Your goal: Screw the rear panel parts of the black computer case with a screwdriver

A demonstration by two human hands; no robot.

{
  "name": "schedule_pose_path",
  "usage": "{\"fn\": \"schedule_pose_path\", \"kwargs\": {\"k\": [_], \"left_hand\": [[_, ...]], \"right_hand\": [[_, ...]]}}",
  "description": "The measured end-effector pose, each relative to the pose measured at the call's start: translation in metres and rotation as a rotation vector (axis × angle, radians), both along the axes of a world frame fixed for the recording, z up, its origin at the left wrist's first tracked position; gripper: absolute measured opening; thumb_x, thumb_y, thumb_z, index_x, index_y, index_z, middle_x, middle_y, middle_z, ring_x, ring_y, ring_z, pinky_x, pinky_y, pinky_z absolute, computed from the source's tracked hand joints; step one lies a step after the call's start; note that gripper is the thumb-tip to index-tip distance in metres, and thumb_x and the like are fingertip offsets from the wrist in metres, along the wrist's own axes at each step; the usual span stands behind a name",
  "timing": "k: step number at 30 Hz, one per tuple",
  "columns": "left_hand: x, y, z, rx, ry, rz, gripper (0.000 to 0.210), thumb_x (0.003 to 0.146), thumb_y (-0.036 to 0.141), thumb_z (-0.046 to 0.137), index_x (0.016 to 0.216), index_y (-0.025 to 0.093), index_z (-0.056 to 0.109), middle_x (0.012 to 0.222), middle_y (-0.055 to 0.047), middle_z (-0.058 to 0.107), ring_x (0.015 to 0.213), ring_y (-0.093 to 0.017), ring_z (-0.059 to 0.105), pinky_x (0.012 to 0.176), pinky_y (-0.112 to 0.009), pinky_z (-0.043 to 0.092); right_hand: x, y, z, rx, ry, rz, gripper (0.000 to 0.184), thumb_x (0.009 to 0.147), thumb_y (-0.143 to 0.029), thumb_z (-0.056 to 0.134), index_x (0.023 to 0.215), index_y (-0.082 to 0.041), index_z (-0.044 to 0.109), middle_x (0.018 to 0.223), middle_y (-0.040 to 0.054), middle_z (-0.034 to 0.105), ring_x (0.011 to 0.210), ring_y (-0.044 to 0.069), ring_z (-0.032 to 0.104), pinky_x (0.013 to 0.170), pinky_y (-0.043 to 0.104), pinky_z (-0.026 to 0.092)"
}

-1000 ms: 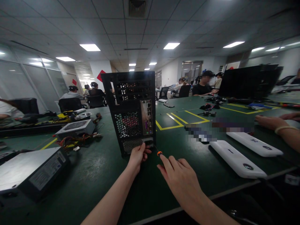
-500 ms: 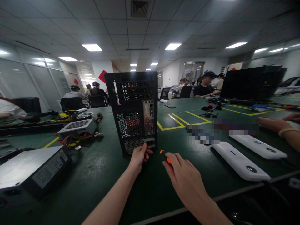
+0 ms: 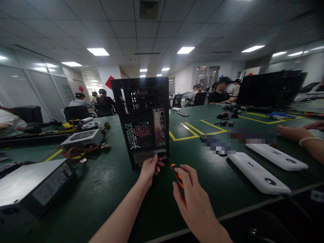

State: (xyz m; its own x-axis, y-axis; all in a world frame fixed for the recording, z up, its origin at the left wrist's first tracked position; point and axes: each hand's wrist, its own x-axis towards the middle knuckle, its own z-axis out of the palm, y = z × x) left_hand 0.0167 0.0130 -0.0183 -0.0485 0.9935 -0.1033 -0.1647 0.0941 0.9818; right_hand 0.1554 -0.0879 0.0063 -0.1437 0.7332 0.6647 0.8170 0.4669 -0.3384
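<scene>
A black computer case (image 3: 148, 114) stands upright on the green table with its back panel towards me. My left hand (image 3: 151, 168) is at the panel's lower right, thumb against it by the power socket and fingers curled; what the fingers close on is partly hidden. An orange and black screwdriver (image 3: 180, 180) slants up to the case's lower right edge, its thin shaft passing just right of my left fingertips. My right hand (image 3: 193, 199) is loosely around the handle, index finger and thumb on either side. Whether the tip sits in a screw is too small to tell.
Two power supply units, one nearer (image 3: 32, 182) and one farther (image 3: 82, 137) with loose cables, lie on the left. White devices (image 3: 258, 173) lie on the right, beside another person's hands (image 3: 295, 134). Black cables (image 3: 227, 116) and a dark monitor (image 3: 268, 89) are farther back.
My right hand has loosened and rolled around the screwdriver handle, its fingers more spread and slightly lower. The left hand stays against the case. The view has shifted a little.
</scene>
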Motion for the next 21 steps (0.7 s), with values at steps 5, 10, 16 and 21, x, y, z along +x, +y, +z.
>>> {"fn": "schedule_pose_path", "kwargs": {"k": [5,10,16,21], "left_hand": [[0.0,-0.002,0.002,-0.003,-0.002,-0.005,0.039,0.07,0.045,0.048,0.08,0.008,0.056,0.062,-0.004,0.058,0.036,-0.003,0.035,0.037,-0.018,0.017],[0.0,-0.002,0.003,-0.011,-0.007,-0.01,0.039,0.071,0.044,0.047,0.081,0.008,0.056,0.061,-0.003,0.058,0.036,-0.003,0.035,0.037,-0.019,0.019],[0.0,-0.002,0.003,-0.014,-0.021,-0.012,0.039,0.071,0.044,0.048,0.081,0.007,0.056,0.061,-0.004,0.058,0.036,-0.002,0.035,0.037,-0.018,0.019],[0.0,-0.001,0.003,-0.013,-0.014,-0.009,0.037,0.072,0.042,0.046,0.08,0.007,0.055,0.06,-0.004,0.057,0.035,-0.002,0.035,0.037,-0.018,0.018]], "right_hand": [[0.0,0.0,-0.004,0.052,0.031,-0.011,0.027,0.084,-0.021,0.029,0.108,-0.016,0.042,0.097,0.0108,0.05,0.073,0.016,0.058,0.057,0.029,0.05],[0.011,0.005,-0.005,0.07,0.022,-0.041,0.025,0.086,-0.027,0.031,0.103,-0.019,0.049,0.09,0.0068,0.055,0.069,0.014,0.059,0.059,0.027,0.049],[0.008,0.001,-0.005,0.033,0.061,-0.031,0.029,0.085,-0.023,0.032,0.111,-0.016,0.042,0.109,0.0125,0.046,0.091,0.018,0.055,0.068,0.03,0.05],[0.009,0.002,-0.008,0.011,-0.016,-0.011,0.03,0.086,-0.025,0.029,0.114,-0.019,0.04,0.095,0.0086,0.056,0.077,0.017,0.059,0.063,0.031,0.05]]}}
